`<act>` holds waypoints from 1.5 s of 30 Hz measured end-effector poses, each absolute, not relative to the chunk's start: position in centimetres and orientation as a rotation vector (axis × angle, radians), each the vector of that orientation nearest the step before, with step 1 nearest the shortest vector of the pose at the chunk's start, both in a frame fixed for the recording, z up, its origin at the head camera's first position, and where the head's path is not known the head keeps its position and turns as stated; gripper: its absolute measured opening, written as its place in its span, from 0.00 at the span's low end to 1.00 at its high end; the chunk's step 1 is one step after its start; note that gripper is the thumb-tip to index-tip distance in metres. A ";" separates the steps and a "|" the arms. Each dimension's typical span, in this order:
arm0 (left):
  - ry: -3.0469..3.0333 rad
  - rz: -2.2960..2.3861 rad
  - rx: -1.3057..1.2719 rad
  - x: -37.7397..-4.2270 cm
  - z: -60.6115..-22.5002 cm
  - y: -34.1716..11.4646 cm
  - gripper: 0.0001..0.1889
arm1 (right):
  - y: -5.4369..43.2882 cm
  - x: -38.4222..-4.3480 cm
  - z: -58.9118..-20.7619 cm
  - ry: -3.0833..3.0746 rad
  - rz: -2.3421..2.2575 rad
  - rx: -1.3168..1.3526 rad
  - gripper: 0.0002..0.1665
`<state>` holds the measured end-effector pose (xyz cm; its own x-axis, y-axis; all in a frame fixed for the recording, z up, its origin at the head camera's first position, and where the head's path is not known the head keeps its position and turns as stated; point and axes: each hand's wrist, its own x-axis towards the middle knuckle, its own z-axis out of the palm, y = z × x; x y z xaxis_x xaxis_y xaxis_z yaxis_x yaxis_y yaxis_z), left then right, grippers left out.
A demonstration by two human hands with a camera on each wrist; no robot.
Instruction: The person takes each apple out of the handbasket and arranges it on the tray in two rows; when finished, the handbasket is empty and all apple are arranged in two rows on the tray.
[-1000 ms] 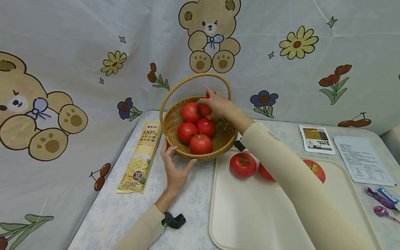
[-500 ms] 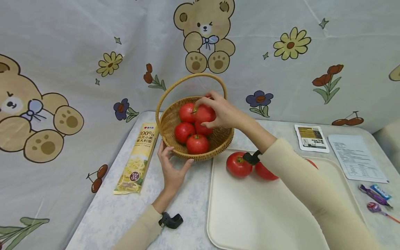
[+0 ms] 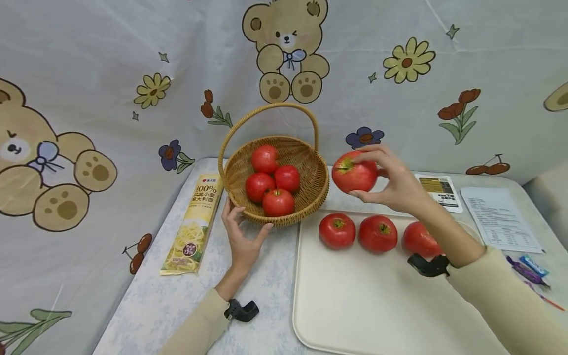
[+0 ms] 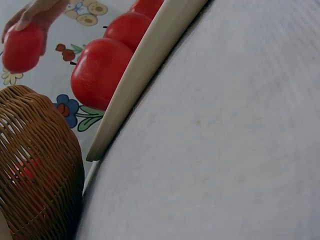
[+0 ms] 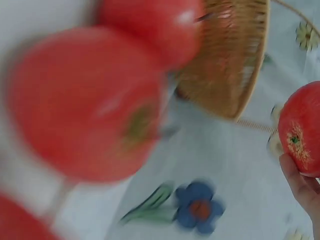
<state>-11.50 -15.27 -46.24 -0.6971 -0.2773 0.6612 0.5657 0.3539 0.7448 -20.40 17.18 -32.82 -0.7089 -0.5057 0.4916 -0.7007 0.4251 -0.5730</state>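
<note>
In the head view, my right hand (image 3: pixel 395 182) holds a red apple (image 3: pixel 348 173) in the air between thumb and fingers, right of a wicker basket (image 3: pixel 314 190). The same apple (image 5: pixel 302 132) shows at the right edge of the right wrist view, its yellow-streaked stem end visible. My left hand (image 3: pixel 241 242) grips the basket's near left side, thumb at the front below the rim. Several red apples (image 3: pixel 278 202) lie inside the basket, which tilts toward me under its tall arched handle. Three more stand in a row on a cream tray (image 3: pixel 372 301), one partly behind the right wrist.
Left of the basket lies a yellow pasta packet (image 3: pixel 193 227). Beyond the tray, at right, are a white-edged packet (image 3: pixel 437 190), a printed sheet (image 3: pixel 501 217) and wrapped sweets (image 3: pixel 528 271). A bear-patterned cloth (image 3: pixel 284 59) hangs along the back of the table.
My right hand has lifted an apple out of the basket and carried it right, over the tray's back edge. The left hand keeps its place on the basket.
</note>
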 end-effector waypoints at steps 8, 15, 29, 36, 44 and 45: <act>-1.875 -1.428 -0.216 -11.5 -46.5 -15.5 0.36 | 27.0 -16.2 -35.9 -2.487 1.191 0.623 0.46; -1.871 -1.423 -0.220 -11.4 -46.3 -15.5 0.36 | 35.1 -12.6 -40.6 -2.663 1.132 0.125 0.47; -1.874 -1.436 -0.234 -11.4 -46.3 -15.0 0.36 | 39.2 -10.1 -45.8 -2.807 1.125 0.100 0.46; -1.861 -1.432 -0.255 -11.5 -46.2 -14.8 0.35 | 38.5 -9.5 -45.2 -2.916 1.093 0.083 0.54; -1.873 -1.427 -0.239 -11.5 -46.2 -14.7 0.36 | 35.8 -10.6 -40.2 -2.749 0.962 0.351 0.58; -1.873 -1.427 -0.236 -11.5 -46.2 -14.7 0.36 | 35.1 -11.1 -39.4 -2.722 0.955 0.420 0.57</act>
